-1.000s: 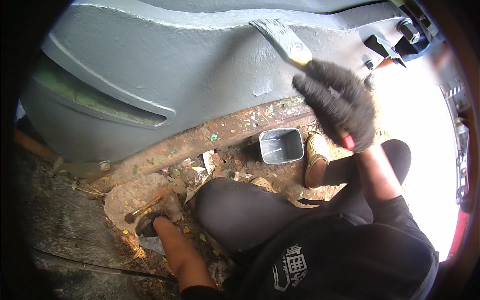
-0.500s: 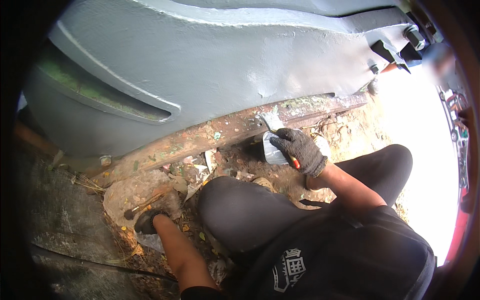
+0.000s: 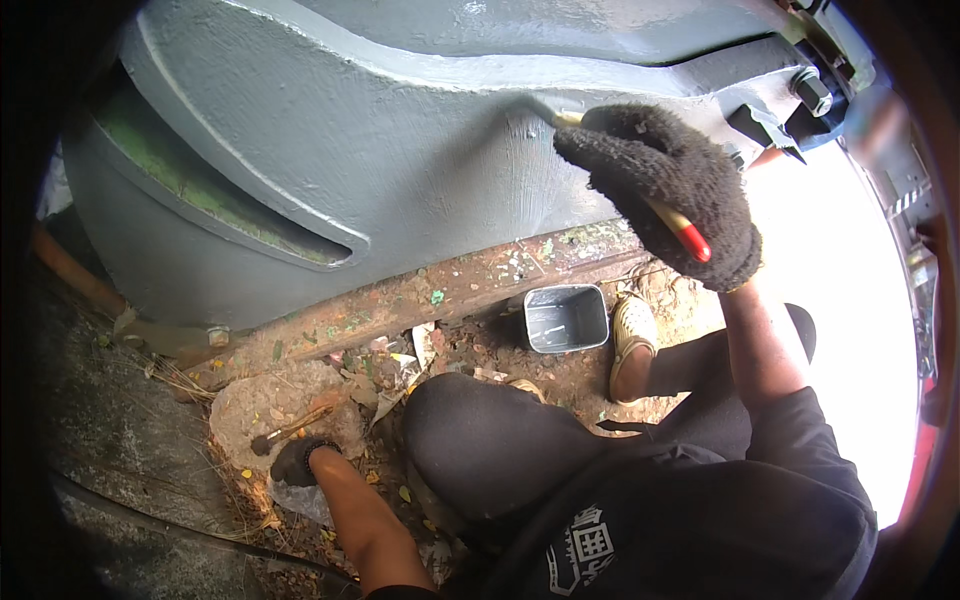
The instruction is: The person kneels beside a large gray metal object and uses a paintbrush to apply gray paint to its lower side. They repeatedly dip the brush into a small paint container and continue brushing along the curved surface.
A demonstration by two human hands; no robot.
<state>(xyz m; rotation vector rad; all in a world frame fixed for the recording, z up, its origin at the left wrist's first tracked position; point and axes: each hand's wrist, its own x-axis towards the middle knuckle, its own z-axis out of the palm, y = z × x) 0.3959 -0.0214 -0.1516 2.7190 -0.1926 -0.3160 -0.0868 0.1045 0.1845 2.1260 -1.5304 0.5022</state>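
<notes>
One large grey casting [image 3: 400,150], a flat stone [image 3: 243,405], a square container [image 3: 566,332]
Gloved right hand [image 3: 672,180] curled around a paintbrush [image 3: 688,236], its bristle end at the casting's face; gloved left hand [image 3: 294,463] at the stone's edge beside a smaller brush [image 3: 292,428], grip impossible to tell.

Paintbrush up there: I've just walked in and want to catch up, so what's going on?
A person's gloved right hand holds a paintbrush at a curved grey surface, its bristles against or very near it. The gloved left hand is low, beside a small brush lying on a stone; whether it grips anything is unclear. Below that surface, an open grey-smeared container stands on the ground.
</notes>
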